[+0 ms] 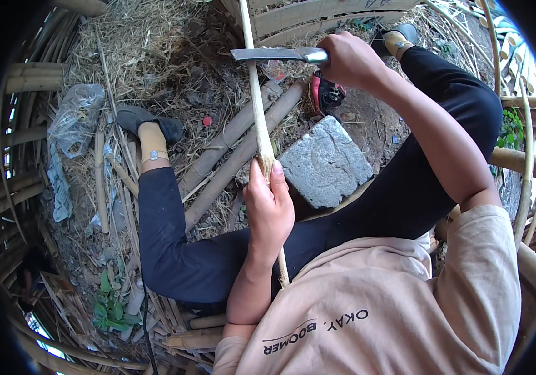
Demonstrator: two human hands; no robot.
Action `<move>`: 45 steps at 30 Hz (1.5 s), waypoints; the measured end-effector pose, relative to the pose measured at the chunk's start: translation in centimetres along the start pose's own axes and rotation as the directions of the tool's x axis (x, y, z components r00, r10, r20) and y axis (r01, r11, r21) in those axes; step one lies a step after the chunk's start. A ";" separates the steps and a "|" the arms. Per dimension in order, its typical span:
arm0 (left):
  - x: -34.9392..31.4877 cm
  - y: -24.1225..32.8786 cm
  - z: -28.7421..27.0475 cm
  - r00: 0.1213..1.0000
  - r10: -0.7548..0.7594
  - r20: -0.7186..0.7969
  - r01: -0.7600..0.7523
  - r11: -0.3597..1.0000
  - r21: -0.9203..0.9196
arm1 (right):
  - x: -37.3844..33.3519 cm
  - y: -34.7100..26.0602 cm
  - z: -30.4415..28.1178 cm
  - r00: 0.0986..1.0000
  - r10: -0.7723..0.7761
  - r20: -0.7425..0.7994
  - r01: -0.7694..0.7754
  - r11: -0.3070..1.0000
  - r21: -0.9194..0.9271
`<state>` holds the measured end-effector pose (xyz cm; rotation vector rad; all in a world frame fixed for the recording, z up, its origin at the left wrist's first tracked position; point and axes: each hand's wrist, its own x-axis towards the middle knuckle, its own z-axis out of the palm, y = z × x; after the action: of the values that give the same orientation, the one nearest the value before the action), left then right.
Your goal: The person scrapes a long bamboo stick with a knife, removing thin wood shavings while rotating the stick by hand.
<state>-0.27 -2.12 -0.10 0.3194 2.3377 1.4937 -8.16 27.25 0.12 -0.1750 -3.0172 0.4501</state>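
My left hand (268, 205) is closed around a long, pale bamboo strip (257, 106), its thumb lying along the top. The strip runs from my lap up past the upper edge of the view. In my right hand (350, 59) is the handle of a large knife (274, 55), held out to the upper right. Its broad blade points left and lies across the strip, well beyond my left hand. Whether the edge bites into the strip I cannot tell. A square grey stone block (327, 161) sits just right of my left hand.
Two bamboo poles (233, 147) lie on the straw-strewn ground (137, 50) between my legs. A pink and black object (327, 94) is beside the block. Left are a clear plastic bag (75, 119) and a green plant (110, 306). Bamboo slats (337, 19) stand ahead.
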 end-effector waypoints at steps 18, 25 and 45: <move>0.7 1.7 0.0 1.000 -0.030 0.005 0.030 0.999 0.037 | -4.0 -4.8 0.0 0.946 -0.198 0.255 0.176 0.979 0.108; 0.8 1.0 0.3 0.997 0.069 -0.036 -0.064 0.989 0.134 | -3.7 -5.8 0.5 0.963 -0.140 0.229 0.111 0.985 0.136; 0.1 0.8 0.7 0.999 0.031 -0.043 -0.027 0.995 0.098 | -1.0 -1.3 -1.0 0.998 0.037 -0.042 -0.038 0.999 -0.011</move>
<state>-0.07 -1.19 0.33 0.3495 2.4562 1.4169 -7.20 26.14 1.41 -0.2392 -2.9810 0.4258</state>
